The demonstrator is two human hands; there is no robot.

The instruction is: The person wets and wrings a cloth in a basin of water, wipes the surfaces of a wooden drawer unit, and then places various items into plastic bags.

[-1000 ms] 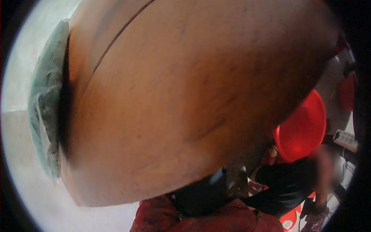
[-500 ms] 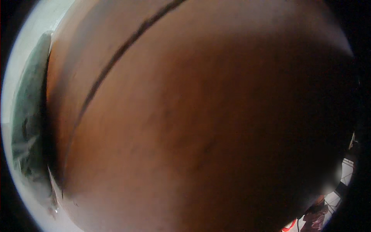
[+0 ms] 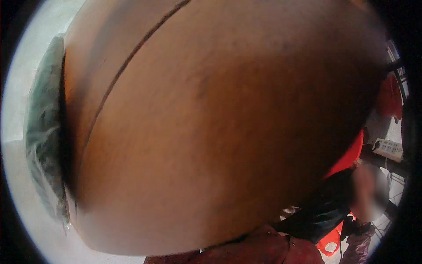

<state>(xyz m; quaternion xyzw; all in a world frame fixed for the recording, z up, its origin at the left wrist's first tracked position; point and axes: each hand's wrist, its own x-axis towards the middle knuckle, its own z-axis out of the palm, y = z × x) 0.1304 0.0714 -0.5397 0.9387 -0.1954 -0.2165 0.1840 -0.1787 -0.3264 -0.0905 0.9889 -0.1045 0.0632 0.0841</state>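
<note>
Pale background (image 3: 15,167) left; brown surface (image 3: 184,132) mid-view, green bag (image 3: 44,119) beside it; hands out of view, position, openness, hold: can't tell

Can't pin down home vs workshop tbh, a big blurry brown surface (image 3: 176,132) hides most of it. Looks indoors though: off the right-hand side there's a red plastic tub (image 3: 351,155), whitish floor tiles (image 3: 398,179) and a person in dark clothes (image 3: 323,207).
</note>
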